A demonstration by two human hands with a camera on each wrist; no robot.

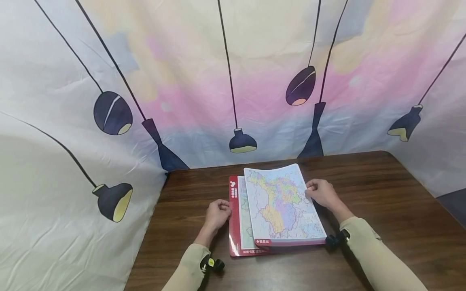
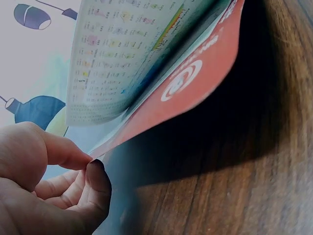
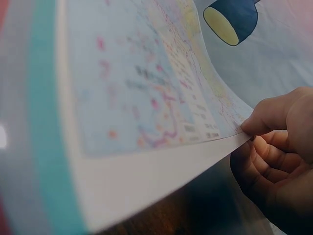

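Observation:
A map atlas with a red cover (image 1: pixel 234 218) lies open on the brown table (image 1: pixel 382 190). Its thick block of pages (image 1: pixel 282 204) shows a coloured map on top. My left hand (image 1: pixel 218 213) pinches the left edge of the red cover (image 2: pixel 195 83) between thumb and forefinger, lifting it off the wood. My right hand (image 1: pixel 322 193) pinches the right edge of the top map page (image 3: pixel 161 112), which curves up from the pages below. Both forearms wear beige sleeves.
A cloth backdrop (image 1: pixel 233 81) printed with dark hanging lamps wraps the table's back and both sides. Bare wood lies to the right of the atlas and along the near edge (image 1: pixel 291 275).

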